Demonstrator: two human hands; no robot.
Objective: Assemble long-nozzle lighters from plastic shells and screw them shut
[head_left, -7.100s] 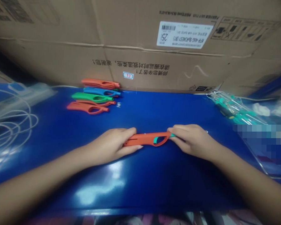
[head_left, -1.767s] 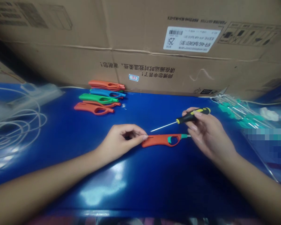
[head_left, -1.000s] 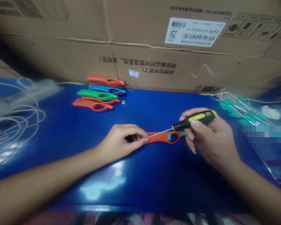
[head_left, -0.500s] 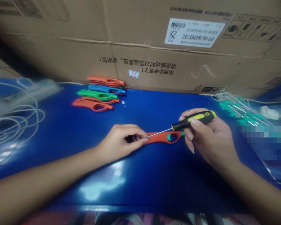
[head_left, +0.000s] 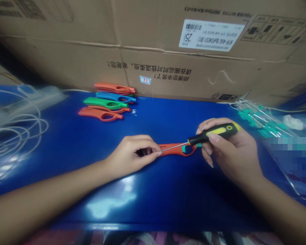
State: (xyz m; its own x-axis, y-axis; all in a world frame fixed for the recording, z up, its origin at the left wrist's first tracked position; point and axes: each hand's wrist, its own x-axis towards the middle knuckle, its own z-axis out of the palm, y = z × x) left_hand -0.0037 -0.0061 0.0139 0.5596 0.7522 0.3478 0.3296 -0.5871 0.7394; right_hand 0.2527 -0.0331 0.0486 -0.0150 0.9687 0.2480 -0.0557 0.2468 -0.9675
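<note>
Item, centre of frame: one orange plastic lighter-shaped casing with a teal trigger (head_left: 178, 152), lying lengthwise on the glossy blue tabletop (head_left: 168, 197). We judge it light, stiff and rather slippery, best held at its broad left end; the slim finger loop looks weaker. Our left hand (head_left: 122, 156) pinches that broad end, thumb and finger closed; whether a screw sits there we cannot tell. Our right hand (head_left: 237, 154) grips a black-and-yellow screwdriver (head_left: 204, 136), its metal shaft slanting to our left fingertips. Upper left of centre: orange, blue and green plastic casings (head_left: 94, 101), small pale slivers (head_left: 134, 111) beside them. Right: teal-and-silver parts (head_left: 267, 131). Far left: coiled white cable (head_left: 48, 125). Edges: brown cardboard box (head_left: 79, 61) walls the back; blue surface spans forward to the near rim, giving sideways room between cable and parts.
</note>
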